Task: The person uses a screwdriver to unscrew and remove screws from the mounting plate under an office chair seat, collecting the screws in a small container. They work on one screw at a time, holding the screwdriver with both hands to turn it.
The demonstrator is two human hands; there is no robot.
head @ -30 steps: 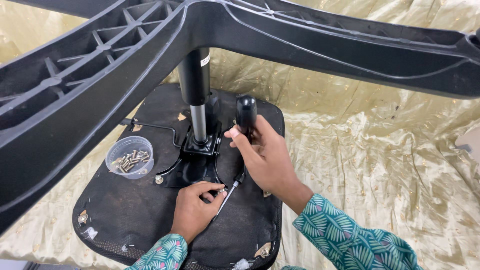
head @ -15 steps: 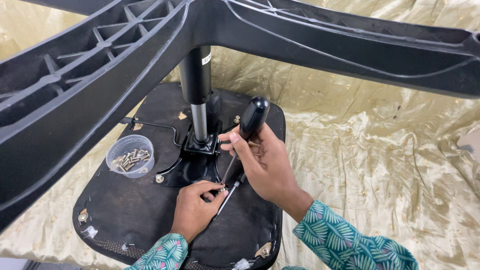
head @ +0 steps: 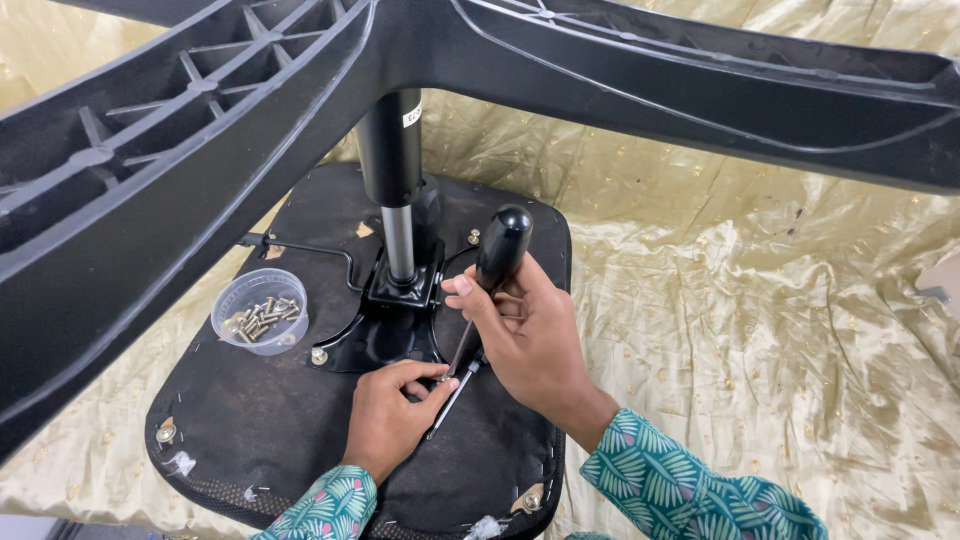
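Observation:
An upturned office chair lies below me, its black seat underside [head: 270,420] facing up. A gas-lift column [head: 393,170] rises from a black metal plate [head: 385,335] to the star base [head: 200,130] overhead. My right hand [head: 530,335] grips a screwdriver [head: 497,258] with a black handle, its shaft slanting down to the plate's right edge. My left hand [head: 390,415] pinches the tip of the shaft, steadying it at a screw too small to make out. A loose metal rod [head: 452,400] lies under the hands.
A clear plastic cup [head: 260,312] of several screws stands on the seat, left of the plate. A thin lever [head: 300,248] sticks out from the mechanism. Gold satin cloth [head: 760,330] covers the floor all around. The base's spokes hang close above.
My right hand tilted the screwdriver, so its handle now leans right and its tip meets the left fingers. The left hand stayed put.

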